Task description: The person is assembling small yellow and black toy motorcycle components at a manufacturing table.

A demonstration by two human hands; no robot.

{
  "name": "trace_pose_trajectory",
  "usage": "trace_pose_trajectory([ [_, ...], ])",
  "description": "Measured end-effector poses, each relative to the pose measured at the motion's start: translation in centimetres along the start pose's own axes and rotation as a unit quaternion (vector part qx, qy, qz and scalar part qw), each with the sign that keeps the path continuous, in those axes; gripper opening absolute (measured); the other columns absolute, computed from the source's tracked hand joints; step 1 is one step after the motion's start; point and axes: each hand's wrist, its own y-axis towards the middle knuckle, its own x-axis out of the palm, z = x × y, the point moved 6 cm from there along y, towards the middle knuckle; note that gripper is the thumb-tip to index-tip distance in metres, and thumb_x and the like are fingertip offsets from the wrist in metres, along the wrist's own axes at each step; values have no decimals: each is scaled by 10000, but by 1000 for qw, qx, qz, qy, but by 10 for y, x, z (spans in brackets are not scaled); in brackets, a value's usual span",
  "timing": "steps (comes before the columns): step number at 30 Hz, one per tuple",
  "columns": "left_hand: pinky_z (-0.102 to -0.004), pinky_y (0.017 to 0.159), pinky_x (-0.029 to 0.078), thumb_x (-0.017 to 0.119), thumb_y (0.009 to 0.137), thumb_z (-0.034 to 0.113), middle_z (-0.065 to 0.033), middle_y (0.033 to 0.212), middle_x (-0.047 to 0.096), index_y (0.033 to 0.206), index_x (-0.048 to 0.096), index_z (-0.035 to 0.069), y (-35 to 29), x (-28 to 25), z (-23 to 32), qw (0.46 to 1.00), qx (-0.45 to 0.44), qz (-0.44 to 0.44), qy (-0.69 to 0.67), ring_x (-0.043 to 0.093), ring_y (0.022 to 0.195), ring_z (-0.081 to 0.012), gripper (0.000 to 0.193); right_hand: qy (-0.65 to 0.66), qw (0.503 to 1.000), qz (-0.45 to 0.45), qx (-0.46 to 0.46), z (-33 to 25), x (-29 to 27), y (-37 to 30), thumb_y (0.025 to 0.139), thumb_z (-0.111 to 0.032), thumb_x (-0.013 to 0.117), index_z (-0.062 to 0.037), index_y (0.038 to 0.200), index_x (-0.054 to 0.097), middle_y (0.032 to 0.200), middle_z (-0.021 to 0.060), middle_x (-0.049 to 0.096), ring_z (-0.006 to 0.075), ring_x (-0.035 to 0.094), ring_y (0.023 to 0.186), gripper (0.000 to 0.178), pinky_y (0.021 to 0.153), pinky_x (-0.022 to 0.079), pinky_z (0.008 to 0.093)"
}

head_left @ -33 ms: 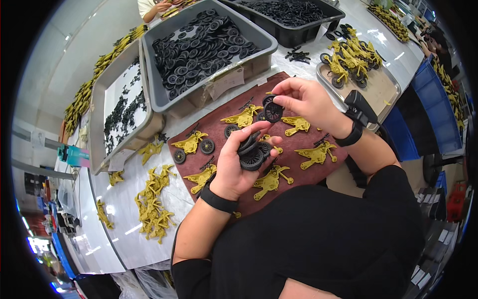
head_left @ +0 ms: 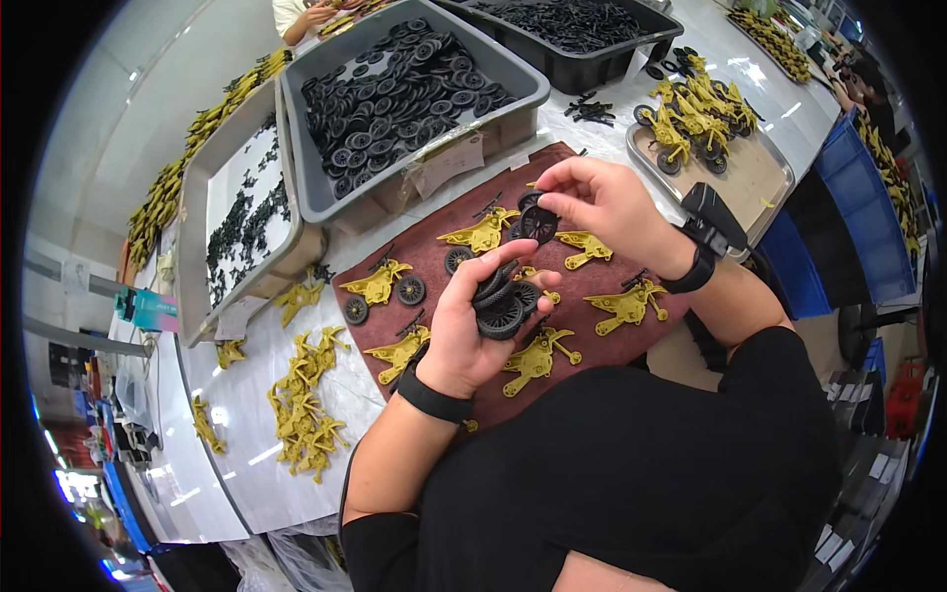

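The left hand (head_left: 472, 331) is curling palm-up over the brown mat (head_left: 631, 340), cupping a small stack of black wheels (head_left: 501, 301) between its bent fingers and thumb. The right hand (head_left: 604, 205) is hovering just above and beyond it, with thumb and fingertips pinching a single black wheel (head_left: 539, 223) over the far part of the mat. Both wrists are wearing black bands, and the right one is carrying a black box-shaped device (head_left: 712, 217).

On the mat, several yellow toy motorcycle frames are lying flat around the hands: one (head_left: 482, 233) just beside the pinched wheel, one (head_left: 586, 248) under the right hand, one (head_left: 625, 304) near the right wrist, one (head_left: 534, 357) just below the left hand, and one (head_left: 399, 351) to its left. A further frame (head_left: 378, 285) is sitting with a wheel at each end, though it is hard to tell whether these are fitted or only lying against it.

Beyond the mat, a grey bin (head_left: 513, 99) is holding a heap of black wheels, and a shallower grey tray (head_left: 192, 212) to its left is holding small black parts. A dark bin (head_left: 602, 59) at the far edge is holding more black pieces. To the right, a flat tray (head_left: 755, 183) is carrying wheeled yellow motorcycles (head_left: 695, 113). A loose pile of yellow frames (head_left: 306, 400) is lying on the white desk (head_left: 256, 483) to the left of the mat. Another person's hands (head_left: 321, 12) are working at the far edge of the desk.
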Motion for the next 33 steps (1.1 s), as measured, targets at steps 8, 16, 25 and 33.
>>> trace_pose_trajectory([
  [8, -325, 765, 509, 462, 919, 298, -177, 953, 620, 1268, 487, 27, -4, -11, 4, 1000, 20, 5, 12, 609, 797, -228, 443, -106, 990, 63, -73, -1, -32, 12, 852, -106, 632, 2, 971, 643, 802, 53, 655, 112, 595, 712, 161, 665, 477, 250],
  [16, -342, 755, 516, 452, 922, 288, -176, 956, 614, 1272, 477, 11, -8, -14, 5, 999, 18, 36, 10, 603, 788, -226, 447, -202, 973, 20, 106, 82, -86, 19, 803, -104, 655, 8, 882, 671, 750, 89, 656, 146, 600, 687, 138, 652, 478, 291],
  [25, -323, 745, 524, 446, 926, 276, -194, 949, 614, 1269, 463, -13, -6, -14, 2, 998, 22, 28, 44, 608, 806, -230, 449, -243, 963, 30, 116, 110, -86, 22, 773, -109, 676, 1, 863, 683, 776, 140, 671, 227, 646, 726, 143, 671, 496, 324],
  [33, -322, 736, 498, 465, 905, 283, -181, 927, 597, 1258, 477, -34, -6, 2, -9, 997, 21, 27, 71, 579, 851, -240, 474, -263, 961, 65, 54, 104, -86, 16, 758, -129, 690, -1, 861, 671, 767, 151, 662, 242, 632, 711, 165, 669, 488, 335],
])
